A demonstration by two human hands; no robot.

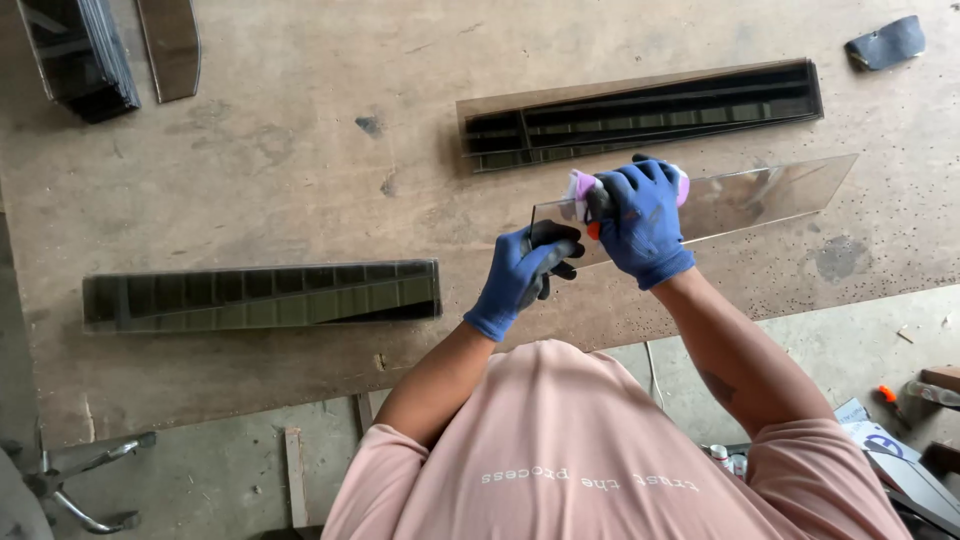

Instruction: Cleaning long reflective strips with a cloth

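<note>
Nearest, wearer: a person in a pink shirt point(560, 460) leaned over the worktop point(300, 150), both forearms reaching forward.
Floor: grey concrete point(850, 350) showed beside the person, with a small orange-tipped tool point(886, 395) and some papers point(880, 440) lying on it at the right.
Left hand: the left hand point(520, 275), in a blue glove with dark fingertips, gripped the near end of a clear glass strip point(760, 195); its fingers point(555, 250) were closed narrowly around the strip's edge.
Right hand: the right hand point(640, 220), also blue-gloved, was curled shut over a small tool with a pink body and an orange tip point(583, 190), pressed against the same end of the strip.
Glass strip: long and narrow, it lay on the worktop and ran from the hands out to the right, just beyond the worktop's near edge.
Left stack: a stack of dark tinted glass strips point(260, 297) lay flat on the worktop, well apart to the left of the hands.
Far stack: a second stack of tinted strips point(640, 115) lay just beyond the clear strip.
Far corners: more dark glass pieces point(80, 55) sat at the far left, and a dark scrap point(885, 42) at the far right.
</note>
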